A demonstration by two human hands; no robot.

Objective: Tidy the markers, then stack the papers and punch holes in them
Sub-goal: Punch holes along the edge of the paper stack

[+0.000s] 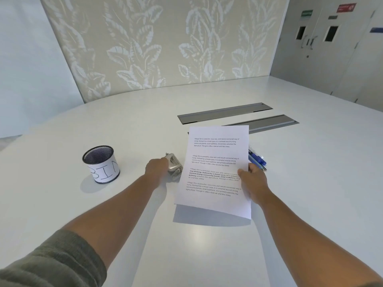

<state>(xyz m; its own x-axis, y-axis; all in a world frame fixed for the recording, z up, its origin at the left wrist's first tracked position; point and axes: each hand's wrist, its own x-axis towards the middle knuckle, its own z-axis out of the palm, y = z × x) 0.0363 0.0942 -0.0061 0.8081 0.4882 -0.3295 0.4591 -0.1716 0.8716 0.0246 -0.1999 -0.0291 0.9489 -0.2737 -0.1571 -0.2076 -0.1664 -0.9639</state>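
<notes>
My right hand (pixel 253 183) grips the right edge of a stack of printed white papers (pixel 215 162), held lifted and tilted above the white table (pixel 124 131). My left hand (pixel 156 168) rests on a silver metal hole punch (pixel 175 166) that sits on the table just left of the papers; the fingers curl around its near end. Blue markers (pixel 257 158) lie on the table behind the papers' right edge, mostly hidden by the sheets. A black mesh cup labelled "BIN" (pixel 101 164) stands upright to the left, and it looks empty.
Two grey recessed cable trays (pixel 223 112) run across the table behind the papers. A leaf-patterned partition (pixel 155 48) rises along the far table edge. Doors (pixel 315 34) are at the back right.
</notes>
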